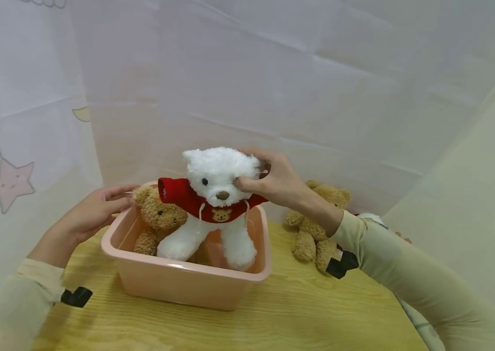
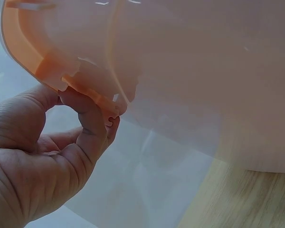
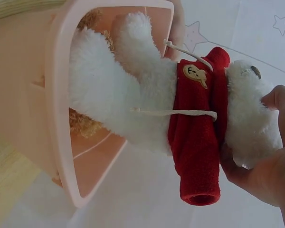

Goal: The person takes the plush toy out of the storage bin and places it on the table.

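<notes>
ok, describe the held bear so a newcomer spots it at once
On the wood-grain table, find the pink tub. A plush bear rises from it, legs inside, head held by the right hand. White fur and a red top with a bear-face patch set it apart from the brown bear beside it.

Head view: illumination even, diffuse, moderately bright. Far backdrop (image 1: 273, 87) grey-white, low contrast, faint fold shadows. White bear (image 1: 218, 165) brightest, fur highlights almost clipped. Soft shadow on table (image 1: 317, 312) at left, beside tub (image 1: 177, 285). Right sleeve (image 1: 418, 273) soft toward near right edge. Left wrist view: dimmer, hazy; glints on tub, ragged artefacts around fingertips of left hand (image 2: 52, 164). Right wrist view: dim, detail soft
</notes>
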Tool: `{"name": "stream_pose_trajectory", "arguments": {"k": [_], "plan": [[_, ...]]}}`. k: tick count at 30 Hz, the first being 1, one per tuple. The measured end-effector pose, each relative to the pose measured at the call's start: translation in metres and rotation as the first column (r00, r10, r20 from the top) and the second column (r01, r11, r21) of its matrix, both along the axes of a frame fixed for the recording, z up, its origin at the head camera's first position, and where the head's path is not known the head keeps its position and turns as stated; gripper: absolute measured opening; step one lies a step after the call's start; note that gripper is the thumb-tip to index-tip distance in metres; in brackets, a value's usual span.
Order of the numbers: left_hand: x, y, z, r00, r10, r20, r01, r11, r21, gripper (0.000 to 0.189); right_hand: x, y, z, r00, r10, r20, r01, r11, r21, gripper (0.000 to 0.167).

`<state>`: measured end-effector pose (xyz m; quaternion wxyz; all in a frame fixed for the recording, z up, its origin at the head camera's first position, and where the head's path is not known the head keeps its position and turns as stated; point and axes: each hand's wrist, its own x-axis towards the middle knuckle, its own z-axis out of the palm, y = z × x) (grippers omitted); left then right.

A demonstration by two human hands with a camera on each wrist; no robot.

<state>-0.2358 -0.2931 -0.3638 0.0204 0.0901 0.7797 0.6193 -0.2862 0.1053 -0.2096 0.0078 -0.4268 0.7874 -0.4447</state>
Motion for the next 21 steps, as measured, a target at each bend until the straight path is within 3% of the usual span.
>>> {"name": "stream_pose_trajectory", "arguments": {"k": [9, 16, 21], "plan": [[-0.003, 0.001, 0.0, 1.0, -0.011, -0.002, 0.011, 1.0, 0.005, 0.064, -0.009, 0.01, 0.015, 0.998, -0.041, -0.053, 0.04, 0.999, -0.021, 0.054], [-0.007, 0.001, 0.0, 1.0, -0.019, -0.004, 0.019, 1.0, -0.001, 0.064, -0.013, 0.031, 0.029, 0.992, -0.123, 0.002, 0.123, 0.988, -0.096, 0.056], [-0.006, -0.004, -0.001, 1.0, -0.009, -0.011, 0.009, 1.0, -0.029, 0.063, -0.02, 0.046, 0.034, 0.983, -0.18, -0.045, 0.169, 0.969, -0.178, 0.053]]}}
